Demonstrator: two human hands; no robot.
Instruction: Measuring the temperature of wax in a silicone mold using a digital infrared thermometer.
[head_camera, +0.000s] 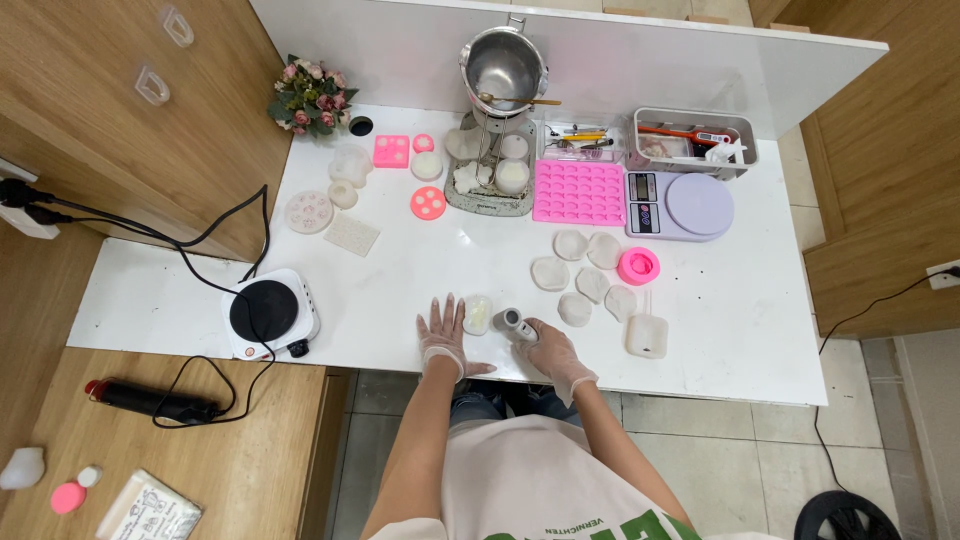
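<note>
From the head camera, the left hand, in a thin clear glove, is lying flat and released on the white tabletop, fingers spread, gripping nothing. Just beside its fingertips, on the side toward the other hand, a small oval translucent mould with a pale filling is sitting on the table, touching or nearly touching the little finger; I cannot tell which. The gloved right hand is grasping a short grey cylindrical tool, whose long axis is slanting from the palm up and toward the oval mould, its round end stopping just short of it. The mould is lying between both hands, nearer the left. Beyond it, well apart, pale round discs are lying.
</note>
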